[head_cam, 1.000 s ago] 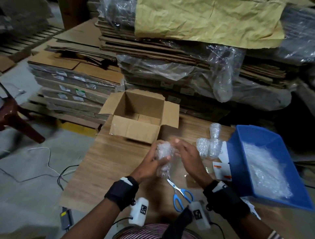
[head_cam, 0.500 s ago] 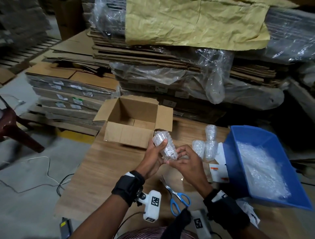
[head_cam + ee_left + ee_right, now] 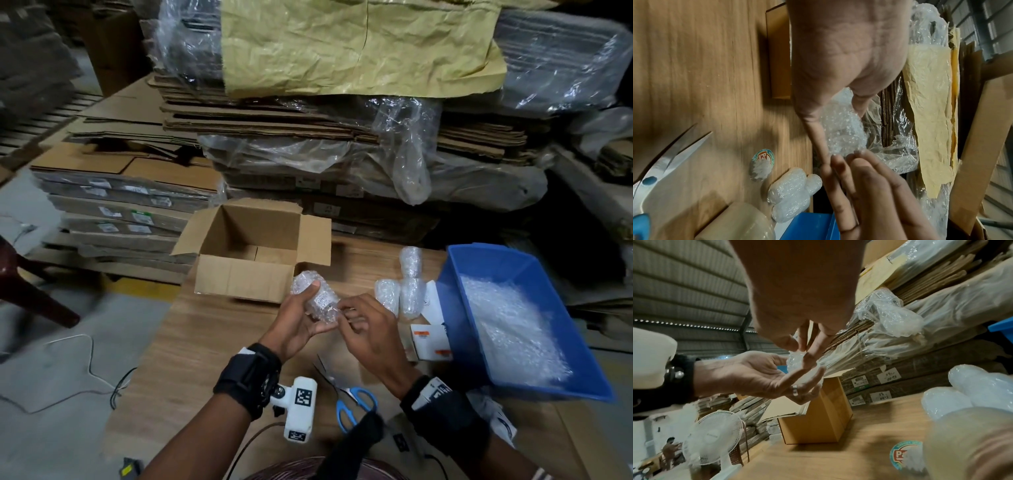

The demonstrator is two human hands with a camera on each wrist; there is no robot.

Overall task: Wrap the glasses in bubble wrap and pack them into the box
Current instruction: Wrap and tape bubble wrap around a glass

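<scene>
The bubble-wrapped glass (image 3: 317, 299) is held up over the wooden surface (image 3: 212, 342), just in front of the open cardboard box (image 3: 246, 281). The left hand (image 3: 296, 323) cradles it from below, thumb curled over its upper end and fingers cupped beneath. The right hand (image 3: 366, 332) pinches the lower end of the wrap with its fingers (image 3: 809, 358), probably tucking or pressing down a loose edge. Wrapping looks nearly done; packing comes next.

The bundle should be light, with a soft, slightly slick skin over a stiff, breakable core. It is best taken around the middle with the whole hand, firmly enough that the plastic does not slide, and not by the loose end alone, where the wrap could pull open.

To the right, three wrapped glasses (image 3: 400, 291) wait on the surface, one lying behind two others. Beyond them stands a blue bin (image 3: 455, 308) of bubble wrap (image 3: 507, 325), with a small white carton (image 3: 430, 346) against its near wall. Blue-handled scissors (image 3: 352, 401) lie open near the wrists, and a round sticker (image 3: 762, 160) is on the surface. Nothing blocks the short way into the box, though its raised right flap (image 3: 317, 243) stands beside the route. Stacks of flat cardboard (image 3: 308, 113) under plastic sheeting rise behind
</scene>
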